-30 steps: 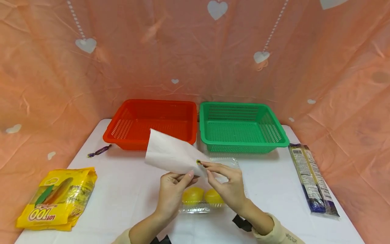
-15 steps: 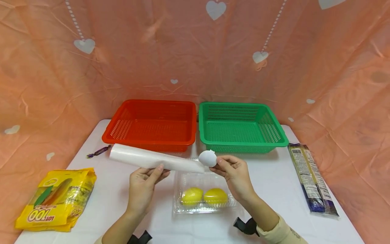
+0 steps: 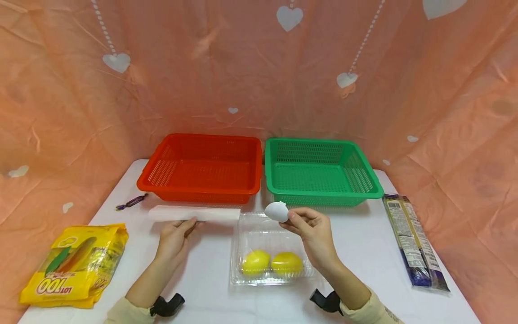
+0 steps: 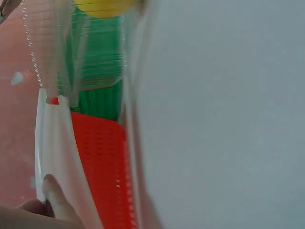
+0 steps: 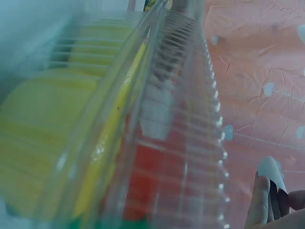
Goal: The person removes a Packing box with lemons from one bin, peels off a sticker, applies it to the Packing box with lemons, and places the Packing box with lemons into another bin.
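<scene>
In the head view my left hand (image 3: 174,240) holds a curled sheet of white paper (image 3: 218,213) by its near edge, in front of the red basket. The left wrist view shows the thumb lying on this sheet (image 4: 59,143). My right hand (image 3: 315,236) pinches a small white oval sticker (image 3: 276,211) with a little tab, its plain side facing up; the sticker (image 5: 270,168) also shows in the right wrist view. Below the hands stands a clear plastic box (image 3: 265,234) with two yellow lemons (image 3: 256,262) inside. Paper and sticker are apart.
A red basket (image 3: 198,195) and a green basket (image 3: 323,198) stand side by side at the back. A wrapped candy (image 3: 131,202) and a yellow snack bag (image 3: 74,265) lie on the left. Long purple-and-gold packets (image 3: 414,243) lie along the right edge.
The sticker has come away from the paper in my right hand. My left hand has moved left with the sheet and lowered it toward the table; the right hand has barely moved lately.
</scene>
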`<state>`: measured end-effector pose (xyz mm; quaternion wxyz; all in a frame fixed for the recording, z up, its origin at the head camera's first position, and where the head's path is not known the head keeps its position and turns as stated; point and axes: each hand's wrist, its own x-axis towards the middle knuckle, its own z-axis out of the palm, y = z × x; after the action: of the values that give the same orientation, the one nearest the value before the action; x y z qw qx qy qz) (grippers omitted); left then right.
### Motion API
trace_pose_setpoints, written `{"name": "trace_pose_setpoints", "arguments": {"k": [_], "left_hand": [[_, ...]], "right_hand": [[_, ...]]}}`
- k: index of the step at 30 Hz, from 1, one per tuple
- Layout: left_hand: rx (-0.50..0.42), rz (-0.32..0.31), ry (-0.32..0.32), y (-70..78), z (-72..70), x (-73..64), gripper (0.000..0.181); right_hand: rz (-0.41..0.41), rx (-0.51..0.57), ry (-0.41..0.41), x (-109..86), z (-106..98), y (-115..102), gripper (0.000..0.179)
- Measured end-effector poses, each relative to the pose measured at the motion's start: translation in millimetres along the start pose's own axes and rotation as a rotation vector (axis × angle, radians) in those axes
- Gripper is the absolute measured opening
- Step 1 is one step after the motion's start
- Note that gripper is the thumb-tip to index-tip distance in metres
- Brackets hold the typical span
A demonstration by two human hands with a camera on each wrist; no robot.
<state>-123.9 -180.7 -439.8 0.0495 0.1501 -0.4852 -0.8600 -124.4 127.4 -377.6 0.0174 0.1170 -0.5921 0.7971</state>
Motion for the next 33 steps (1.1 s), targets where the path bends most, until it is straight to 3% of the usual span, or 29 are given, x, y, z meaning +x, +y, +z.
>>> {"name": "trace_pose_setpoints", "arguments": {"k": [4, 10, 14, 17, 22, 25, 27, 33], "left_hand": [[0.025, -0.099, -0.014, -3.6, -14.1, 2.1, 0.032], [0.084, -0.175, -0.013, -3.2, -31.7, -2.0, 0.029], [0.060, -0.242, -0.020, -2.3, -42.0, -7.2, 0.026], [-0.017, -0.330, -0.074, -1.5, -49.5, -12.2, 0.023], [-0.098, -0.454, -0.181, 0.3, -54.7, -20.6, 0.019], [-0.084, -0.448, -0.281, 3.7, -50.0, -23.2, 0.022], [-0.053, -0.411, -0.349, 7.6, -41.0, -25.3, 0.024], [0.085, -0.235, -0.453, 18.8, 10.8, -38.0, 0.022]], "right_hand": [[-0.005, -0.011, 0.003, 0.6, 0.2, 2.2, 0.024], [-0.023, -0.032, -0.019, 1.3, 0.1, 2.7, 0.027], [-0.031, -0.046, -0.031, 1.7, 0.7, 3.8, 0.021], [-0.048, -0.098, -0.038, 1.3, 0.7, 4.6, 0.009], [-0.089, -0.181, -0.053, 0.3, -1.0, 4.6, 0.019], [-0.121, -0.195, -0.066, 0.5, -1.5, 5.0, 0.017], [-0.164, -0.225, -0.071, 0.2, -1.2, 6.0, 0.014], [-0.375, -0.406, -0.073, -2.9, 2.7, 11.9, 0.009]]}}
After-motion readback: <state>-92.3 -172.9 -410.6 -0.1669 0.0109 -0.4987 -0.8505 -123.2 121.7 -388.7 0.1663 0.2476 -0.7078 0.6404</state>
